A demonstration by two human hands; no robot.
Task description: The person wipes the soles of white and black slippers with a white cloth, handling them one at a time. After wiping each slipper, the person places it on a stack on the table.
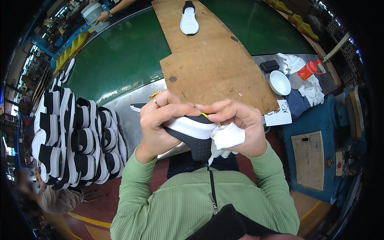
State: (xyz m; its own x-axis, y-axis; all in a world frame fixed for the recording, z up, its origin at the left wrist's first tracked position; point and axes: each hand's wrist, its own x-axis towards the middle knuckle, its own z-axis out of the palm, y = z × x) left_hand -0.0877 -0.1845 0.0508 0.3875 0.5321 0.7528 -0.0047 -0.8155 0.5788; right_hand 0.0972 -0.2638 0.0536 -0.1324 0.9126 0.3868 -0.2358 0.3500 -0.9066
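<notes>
A black-and-white shoe sole (191,127) is held up in front of my chest, between both hands. My left hand (163,120) wraps its left end, thumb and forefinger pinching the upper edge; a gold ring shows on one finger. My right hand (240,122) pinches the same edge close by, with a crumpled white cloth (229,136) tucked in its palm and hanging below. At the right fingertips a small yellow piece (205,115) shows; what it is I cannot make out. The sole's right end is partly hidden by the cloth.
Stacked black-and-white soles (76,140) stand at left. Another sole (189,20) lies on the far end of a brown board (204,60) across a green belt (124,56). At right are a white bowl (279,83), a red-topped bottle (304,74) and cloths. Another person's hand (103,17) is at upper left.
</notes>
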